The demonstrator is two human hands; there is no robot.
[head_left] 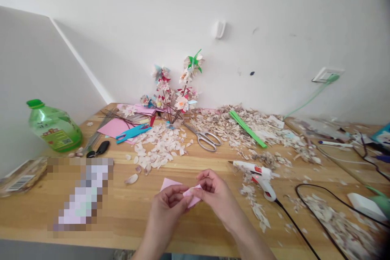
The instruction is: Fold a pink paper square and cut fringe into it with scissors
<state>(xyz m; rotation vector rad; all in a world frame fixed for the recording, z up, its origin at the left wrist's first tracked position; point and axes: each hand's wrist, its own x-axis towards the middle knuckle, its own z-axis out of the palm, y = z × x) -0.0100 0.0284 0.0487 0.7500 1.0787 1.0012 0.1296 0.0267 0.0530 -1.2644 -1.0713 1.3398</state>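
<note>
Bare left hand (168, 203) and right hand (217, 194) meet, fingertips pinching a pink paper piece (195, 200) between them; light, even pressure would likely prevent stray creases. Beyond the left hand, far to its left, stands a green-capped bottle (55, 128), its fill level unclear.

Looking at some sort of craft corner, not quite telling whether home or small workshop. Going by the wooden table (128, 211) across the lower half, heaped with pale petal-like flakes (210, 124) center to right. Also spotting handmade-looking flowers (182, 103) near center, scissors (209, 142) just below, a glue gun (254, 170) lower center-right, pink paper (194, 201) bottom center, plus plain white wall (258, 12) up top.
</note>
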